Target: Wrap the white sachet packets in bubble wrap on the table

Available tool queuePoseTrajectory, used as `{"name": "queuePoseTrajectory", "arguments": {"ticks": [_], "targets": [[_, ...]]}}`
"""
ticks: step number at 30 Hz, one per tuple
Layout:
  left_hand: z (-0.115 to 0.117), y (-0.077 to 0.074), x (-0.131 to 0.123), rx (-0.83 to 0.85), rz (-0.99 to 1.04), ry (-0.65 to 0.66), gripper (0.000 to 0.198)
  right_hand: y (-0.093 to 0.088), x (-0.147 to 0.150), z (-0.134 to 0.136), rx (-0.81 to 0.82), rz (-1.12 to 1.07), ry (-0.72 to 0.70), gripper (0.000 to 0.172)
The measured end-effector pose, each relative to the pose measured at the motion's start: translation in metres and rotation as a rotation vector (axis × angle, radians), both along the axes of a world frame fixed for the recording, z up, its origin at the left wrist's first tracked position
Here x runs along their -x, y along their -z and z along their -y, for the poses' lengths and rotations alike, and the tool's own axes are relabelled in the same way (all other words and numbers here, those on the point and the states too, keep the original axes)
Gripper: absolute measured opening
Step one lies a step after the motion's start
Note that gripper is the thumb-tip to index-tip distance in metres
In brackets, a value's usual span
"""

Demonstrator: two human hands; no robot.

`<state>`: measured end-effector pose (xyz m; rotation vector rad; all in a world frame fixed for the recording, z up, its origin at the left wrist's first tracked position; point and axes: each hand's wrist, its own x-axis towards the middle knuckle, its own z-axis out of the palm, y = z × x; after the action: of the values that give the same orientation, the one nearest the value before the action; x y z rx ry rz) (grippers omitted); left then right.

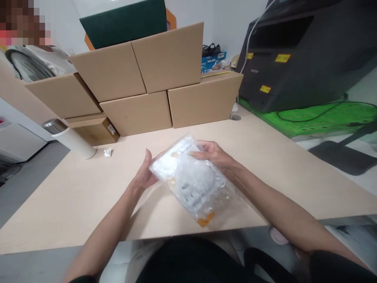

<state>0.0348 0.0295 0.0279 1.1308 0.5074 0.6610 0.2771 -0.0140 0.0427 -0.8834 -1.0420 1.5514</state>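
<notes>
A clear plastic package [191, 177] with pale contents, dark print and an orange corner is held tilted above the near middle of the wooden table [265, 188]. My right hand [213, 153] grips its upper right edge, thumb on the front and fingers behind. At its left corner, my left hand [145, 173] supports the package, with the thumb raised apart and the other fingers partly hidden behind it.
Cardboard boxes [135, 114] line the table's back, a dark green box [126, 23] on top. A white bottle [73, 141] and crumpled paper [107, 152] are at left. A black printer [294, 59] is at right. A person [50, 59] is at the far left.
</notes>
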Motion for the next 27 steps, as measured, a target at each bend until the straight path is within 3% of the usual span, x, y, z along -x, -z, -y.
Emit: {"name": "queuePoseTrajectory", "arguments": {"ticks": [2, 5, 9, 12, 14, 16, 19, 22, 27], "targets": [[0.004, 0.014, -0.001, 0.104, 0.108, -0.145, 0.088, 0.014, 0.011, -0.018, 0.044, -0.03, 0.121, 0.038], [0.001, 0.036, -0.006, 0.11, 0.078, -0.41, 0.068, 0.041, 0.029, -0.047, 0.091, 0.002, 0.249, 0.039], [-0.013, 0.058, -0.008, 0.075, -0.152, -0.666, 0.085, 0.071, 0.044, -0.076, -0.046, 0.459, 0.448, 0.043], [-0.023, 0.066, -0.004, -0.153, -0.43, -0.74, 0.094, 0.084, 0.042, -0.082, -0.298, 0.898, 0.552, 0.055], [-0.028, 0.068, 0.002, -0.435, -0.644, -0.756, 0.089, 0.089, 0.035, -0.079, -0.46, 1.069, 0.456, 0.053], [-0.031, 0.07, 0.009, -0.697, -0.808, -0.71, 0.078, 0.091, 0.026, -0.073, -0.538, 1.152, 0.271, 0.059], [-0.034, 0.068, 0.02, -0.863, -0.973, -0.46, 0.069, 0.086, 0.01, -0.065, -0.507, 1.24, 0.005, 0.084], [-0.038, 0.062, 0.029, -0.889, -1.105, -0.205, 0.093, 0.079, -0.003, -0.065, -0.448, 1.299, -0.182, 0.106], [-0.047, 0.056, 0.041, -0.953, -1.196, 0.023, 0.13, 0.079, -0.016, -0.073, -0.452, 1.3, -0.367, 0.128]]}}
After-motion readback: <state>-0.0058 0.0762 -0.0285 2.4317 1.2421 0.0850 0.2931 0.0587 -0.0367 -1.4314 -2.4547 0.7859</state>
